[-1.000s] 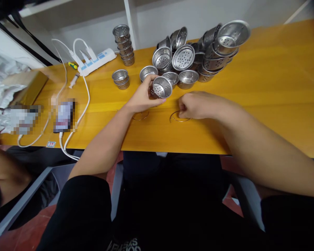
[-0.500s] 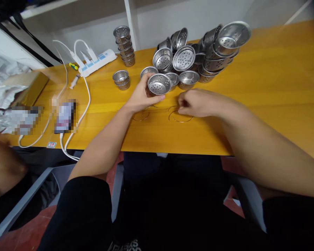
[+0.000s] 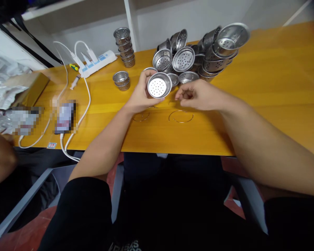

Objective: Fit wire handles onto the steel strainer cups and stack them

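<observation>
My left hand (image 3: 142, 91) grips a perforated metal strainer cup (image 3: 159, 85) by its side, with the mouth tilted towards me and the holed bottom showing. To its right, my right hand (image 3: 191, 94) is raised a little off the table with curled fingers. A faint thin wire seems to run from its fingertips, though blur hides most of it. Below that hand a curved thin wire (image 3: 181, 122) lies on the wood. More bent wires (image 3: 141, 120) lie under my left hand.
Behind my hands stands a heap of similar strainer cups (image 3: 184, 59), some stacked high on the right (image 3: 231, 40). A tall stack (image 3: 124, 47) and a short stack (image 3: 121, 81) stand left. Further left are a power strip (image 3: 99, 64), a phone (image 3: 65, 118) with cables, and another person's arm (image 3: 1, 158).
The cup in my left hand has tipped further towards me. My right hand has lifted off the table and moved slightly away from me; one wire arc beside it has gone from the table.
</observation>
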A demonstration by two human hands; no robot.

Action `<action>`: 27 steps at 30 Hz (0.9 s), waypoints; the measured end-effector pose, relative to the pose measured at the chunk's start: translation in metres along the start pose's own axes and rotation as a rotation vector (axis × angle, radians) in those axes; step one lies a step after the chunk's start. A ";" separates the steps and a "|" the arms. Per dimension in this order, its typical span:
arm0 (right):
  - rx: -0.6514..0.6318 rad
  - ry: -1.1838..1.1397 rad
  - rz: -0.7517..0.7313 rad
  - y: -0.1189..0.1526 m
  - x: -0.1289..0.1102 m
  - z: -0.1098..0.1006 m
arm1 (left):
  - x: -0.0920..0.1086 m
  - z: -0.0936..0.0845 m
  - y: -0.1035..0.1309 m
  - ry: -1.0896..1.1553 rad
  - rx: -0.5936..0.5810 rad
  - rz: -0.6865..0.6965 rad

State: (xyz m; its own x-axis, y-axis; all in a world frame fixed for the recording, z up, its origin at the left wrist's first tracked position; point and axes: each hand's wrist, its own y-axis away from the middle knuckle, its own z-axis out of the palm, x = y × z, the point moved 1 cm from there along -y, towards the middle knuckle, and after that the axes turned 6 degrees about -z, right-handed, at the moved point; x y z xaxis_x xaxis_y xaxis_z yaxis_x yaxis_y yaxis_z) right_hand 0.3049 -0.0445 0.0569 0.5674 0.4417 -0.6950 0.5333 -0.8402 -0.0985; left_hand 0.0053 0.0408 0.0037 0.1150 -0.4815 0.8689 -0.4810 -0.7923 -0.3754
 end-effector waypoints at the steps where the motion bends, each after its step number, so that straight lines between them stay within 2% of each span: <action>1: 0.017 0.002 0.003 -0.001 0.001 0.000 | 0.008 0.000 0.001 -0.021 -0.004 0.008; 6: 0.051 -0.067 -0.025 0.000 -0.004 0.001 | 0.061 -0.001 0.012 -0.139 0.011 0.067; 8: 0.056 -0.105 -0.035 0.001 -0.009 0.002 | 0.074 0.000 0.015 -0.177 0.016 0.048; 10: 0.068 -0.132 -0.071 0.002 -0.015 0.003 | 0.078 0.002 0.016 -0.188 0.015 0.030; 16: 0.148 -0.208 -0.171 0.002 -0.025 0.002 | 0.055 0.005 0.010 -0.117 0.022 0.029; 21: 0.258 -0.180 -0.123 0.003 -0.035 0.000 | 0.034 0.006 0.006 -0.087 0.057 0.008; 27: 0.365 -0.247 -0.013 0.001 -0.040 0.001 | 0.026 0.006 0.011 -0.027 0.066 0.025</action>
State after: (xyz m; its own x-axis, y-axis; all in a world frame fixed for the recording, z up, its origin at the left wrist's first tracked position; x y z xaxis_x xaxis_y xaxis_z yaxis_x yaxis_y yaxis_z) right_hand 0.2822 -0.0630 0.0838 0.3713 0.4013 -0.8373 0.2574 -0.9109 -0.3224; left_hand 0.0082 0.0172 0.0200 0.1276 -0.5108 0.8502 -0.4256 -0.8024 -0.4183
